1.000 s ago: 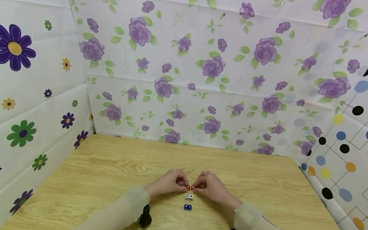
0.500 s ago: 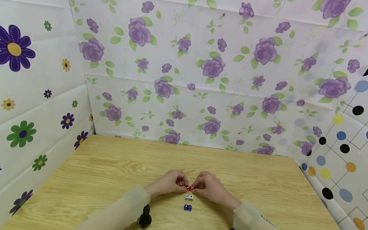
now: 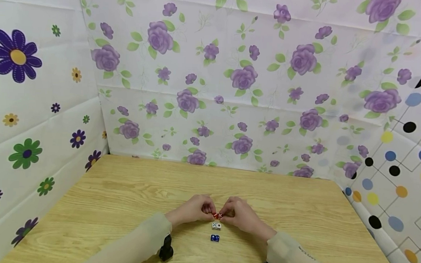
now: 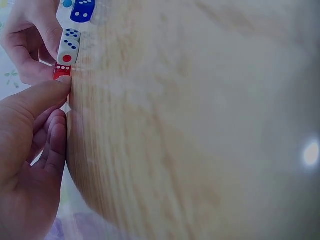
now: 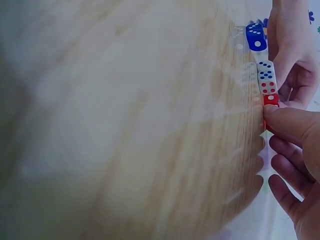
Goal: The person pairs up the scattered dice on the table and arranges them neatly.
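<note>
Two red dice with white pips sit side by side on the wooden table. My left hand pinches the left red die between thumb and fingertip. From the other side, my right hand pinches the right red die. In the right wrist view my thumb partly covers a red die. Just nearer than the red pair, two white dice stand against each other. Nearer still lies a pair of blue dice, lined up with the others.
A floral cloth hangs behind the table's far edge. Patterned cloths with daisies and with coloured dots flank it left and right. Black wrist mounts show under both forearms.
A second ago a gap separated the two red dice. The right hand has shifted its die slightly left, and the pair now meets. White and blue dice have stayed put.
</note>
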### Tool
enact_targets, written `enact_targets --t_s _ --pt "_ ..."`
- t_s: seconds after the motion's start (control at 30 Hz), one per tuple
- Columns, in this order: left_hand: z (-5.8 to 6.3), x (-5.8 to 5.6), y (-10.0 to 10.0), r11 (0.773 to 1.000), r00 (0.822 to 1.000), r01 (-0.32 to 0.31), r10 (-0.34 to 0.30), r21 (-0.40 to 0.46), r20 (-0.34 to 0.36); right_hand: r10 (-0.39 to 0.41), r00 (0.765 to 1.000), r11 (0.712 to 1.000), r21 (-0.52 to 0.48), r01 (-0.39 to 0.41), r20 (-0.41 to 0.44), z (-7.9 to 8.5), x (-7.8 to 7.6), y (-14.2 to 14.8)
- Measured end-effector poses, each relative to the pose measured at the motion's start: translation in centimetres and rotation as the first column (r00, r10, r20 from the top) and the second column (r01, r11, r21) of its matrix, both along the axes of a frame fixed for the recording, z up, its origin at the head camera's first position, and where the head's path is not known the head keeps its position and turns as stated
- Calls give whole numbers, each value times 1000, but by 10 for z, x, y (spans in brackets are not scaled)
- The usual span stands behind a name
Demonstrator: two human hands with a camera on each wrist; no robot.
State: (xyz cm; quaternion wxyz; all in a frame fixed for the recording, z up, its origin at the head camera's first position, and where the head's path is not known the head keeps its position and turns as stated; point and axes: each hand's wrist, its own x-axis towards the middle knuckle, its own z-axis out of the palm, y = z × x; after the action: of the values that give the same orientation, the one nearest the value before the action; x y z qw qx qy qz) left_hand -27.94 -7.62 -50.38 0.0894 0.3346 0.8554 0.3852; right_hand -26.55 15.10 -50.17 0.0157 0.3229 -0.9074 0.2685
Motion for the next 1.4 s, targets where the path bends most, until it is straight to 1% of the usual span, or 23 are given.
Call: enact_targets --t_s 0.13,0.37,0.5,0.6,0.97,1.4 --pt "0 1 0 1000 1000 -3 3 1 3 -5 1000 1000 4 5 -1 1 1 0" --pt "-1 0 0 1000 1000 -4 4 -5 -13 -11 1000 1000 17 12 -18 2 3 0" --pt "-1 0 0 1000 1000 -1 1 -4 -4 -6 1000 1000 25 7 -25 0 1 0" --pt "-1 0 0 1000 1000 -1 1 -2 -3 -4 1000 1000 23 4 -25 -1 1 0" --pt "2 4 0 1000 999 3 -3 -3 -37 -4 1000 1000 21 5 -29 -2 1 -1" --pt "-1 2 -1 1000 999 0 0 2 -37 5 1000 1000 5 -5 -31 -2 2 0"
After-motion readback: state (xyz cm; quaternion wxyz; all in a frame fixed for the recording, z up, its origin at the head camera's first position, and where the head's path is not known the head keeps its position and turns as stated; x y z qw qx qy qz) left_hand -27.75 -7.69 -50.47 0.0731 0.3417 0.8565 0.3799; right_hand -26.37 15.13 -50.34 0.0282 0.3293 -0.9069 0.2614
